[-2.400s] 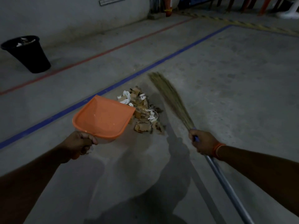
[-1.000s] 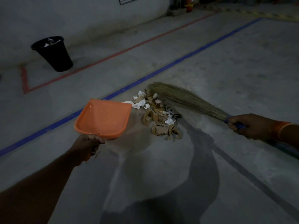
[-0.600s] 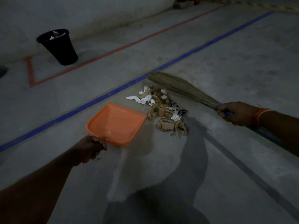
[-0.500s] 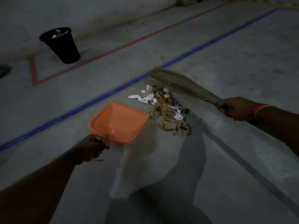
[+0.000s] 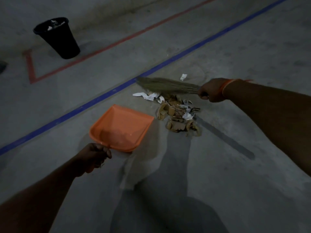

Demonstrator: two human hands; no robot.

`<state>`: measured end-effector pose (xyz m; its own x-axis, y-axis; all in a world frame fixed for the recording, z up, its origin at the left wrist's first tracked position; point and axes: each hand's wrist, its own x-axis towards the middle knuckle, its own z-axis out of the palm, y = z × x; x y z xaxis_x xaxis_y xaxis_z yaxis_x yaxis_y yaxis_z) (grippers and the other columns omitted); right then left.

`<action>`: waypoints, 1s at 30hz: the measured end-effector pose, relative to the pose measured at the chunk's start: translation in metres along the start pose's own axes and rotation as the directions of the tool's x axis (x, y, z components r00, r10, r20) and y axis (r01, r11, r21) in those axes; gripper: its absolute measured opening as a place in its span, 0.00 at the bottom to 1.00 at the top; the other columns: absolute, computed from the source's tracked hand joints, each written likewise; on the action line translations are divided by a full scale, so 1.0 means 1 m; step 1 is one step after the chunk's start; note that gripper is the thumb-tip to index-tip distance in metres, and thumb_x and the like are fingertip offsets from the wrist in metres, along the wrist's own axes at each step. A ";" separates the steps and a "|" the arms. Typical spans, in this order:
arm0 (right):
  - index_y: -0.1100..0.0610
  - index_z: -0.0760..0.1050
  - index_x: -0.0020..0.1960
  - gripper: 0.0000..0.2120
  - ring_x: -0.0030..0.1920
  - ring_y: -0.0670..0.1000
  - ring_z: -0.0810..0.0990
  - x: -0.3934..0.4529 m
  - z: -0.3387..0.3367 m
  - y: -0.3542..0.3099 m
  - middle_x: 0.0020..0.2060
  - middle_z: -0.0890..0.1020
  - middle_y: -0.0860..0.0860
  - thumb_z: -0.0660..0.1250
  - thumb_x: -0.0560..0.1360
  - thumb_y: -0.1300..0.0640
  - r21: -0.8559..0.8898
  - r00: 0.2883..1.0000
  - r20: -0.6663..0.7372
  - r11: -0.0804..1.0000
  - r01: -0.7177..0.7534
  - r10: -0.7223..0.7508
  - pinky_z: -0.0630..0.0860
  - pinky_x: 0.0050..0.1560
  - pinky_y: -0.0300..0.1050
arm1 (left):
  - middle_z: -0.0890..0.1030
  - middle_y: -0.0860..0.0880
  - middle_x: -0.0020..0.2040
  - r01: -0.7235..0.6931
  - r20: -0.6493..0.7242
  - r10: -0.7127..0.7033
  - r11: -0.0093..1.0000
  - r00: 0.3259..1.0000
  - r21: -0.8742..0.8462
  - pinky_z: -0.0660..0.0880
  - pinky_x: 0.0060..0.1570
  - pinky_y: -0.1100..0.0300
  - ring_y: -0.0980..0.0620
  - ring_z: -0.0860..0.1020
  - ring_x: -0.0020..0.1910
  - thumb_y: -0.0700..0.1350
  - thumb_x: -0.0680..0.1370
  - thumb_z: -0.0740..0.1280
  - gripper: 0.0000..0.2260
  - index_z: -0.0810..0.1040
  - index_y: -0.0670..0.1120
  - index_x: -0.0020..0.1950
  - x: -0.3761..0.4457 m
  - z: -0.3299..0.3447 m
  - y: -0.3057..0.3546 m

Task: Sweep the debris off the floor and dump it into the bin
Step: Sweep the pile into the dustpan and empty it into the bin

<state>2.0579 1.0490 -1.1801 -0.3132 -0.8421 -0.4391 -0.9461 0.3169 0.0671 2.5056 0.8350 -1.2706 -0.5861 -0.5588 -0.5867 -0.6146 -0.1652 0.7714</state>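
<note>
Your left hand (image 5: 94,156) is clenched round the handle of the orange dustpan (image 5: 120,127), lower centre of the frame, fingers curled over the handle so most of it is hidden. The pan sits low over the concrete floor (image 5: 193,174) with its open lip pointing right toward the debris pile (image 5: 178,115); whether the lip actually touches the floor is hard to tell in this dim light. The pan looks nearly empty, only a few pale specks inside.

Your right hand (image 5: 211,89) grasps the broom (image 5: 165,85) at the neck where the bristles are bound, right of centre, with an orange band (image 5: 226,86) on the wrist. The bristles lie almost flat, fanning left along the upper edge of the pile, tips reaching the blue floor line (image 5: 101,98).

The debris is torn brown cardboard and white paper scraps, centre of frame, just right of the pan lip and just below the broom. One white scrap (image 5: 183,76) lies apart, above the bristles.

The black bin (image 5: 58,37) stands in the upper left of the frame, well apart from the pile, inside the corner of a red floor line (image 5: 32,68), with some pale rubbish showing at its rim
</note>
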 end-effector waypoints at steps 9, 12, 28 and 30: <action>0.45 0.65 0.35 0.17 0.33 0.46 0.70 -0.068 0.028 0.039 0.33 0.72 0.47 0.60 0.67 0.68 -0.055 0.997 0.069 0.998 0.028 -0.025 0.64 0.33 0.40 | 0.69 0.44 0.26 0.010 0.028 -0.014 0.991 0.999 0.137 0.64 0.23 0.64 0.52 0.66 0.22 0.27 0.80 0.59 0.15 0.81 0.36 0.39 0.000 0.003 0.006; 0.47 0.65 0.36 0.15 0.32 0.45 0.70 -0.097 0.054 0.054 0.33 0.72 0.46 0.60 0.67 0.67 -0.045 0.998 0.050 0.998 0.036 -0.033 0.65 0.33 0.41 | 0.70 0.44 0.27 -0.006 0.009 0.005 0.984 1.000 0.177 0.64 0.24 0.64 0.52 0.66 0.23 0.28 0.80 0.59 0.14 0.81 0.35 0.40 -0.005 0.006 0.012; 0.49 0.70 0.39 0.12 0.37 0.50 0.76 -0.201 0.089 0.089 0.37 0.76 0.49 0.63 0.69 0.66 0.184 0.996 -0.089 0.982 0.039 -0.023 0.74 0.42 0.50 | 0.71 0.43 0.27 -0.114 0.041 0.109 0.977 0.993 0.177 0.61 0.17 0.70 0.54 0.66 0.18 0.27 0.79 0.57 0.11 0.78 0.31 0.45 -0.048 0.036 0.060; 0.47 0.69 0.40 0.13 0.37 0.50 0.76 -0.200 0.085 0.100 0.36 0.76 0.49 0.64 0.68 0.66 0.186 0.995 -0.102 0.982 0.017 0.002 0.75 0.41 0.52 | 0.70 0.43 0.27 -0.113 0.035 0.109 0.981 0.993 0.159 0.61 0.18 0.69 0.54 0.65 0.19 0.26 0.79 0.57 0.11 0.78 0.31 0.44 -0.051 0.032 0.059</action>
<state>2.0327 1.2863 -1.1621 -0.3218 -0.8815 -0.3455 -0.9194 0.3782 -0.1084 2.4828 0.8798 -1.2029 -0.6678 -0.5443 -0.5077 -0.6206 0.0307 0.7835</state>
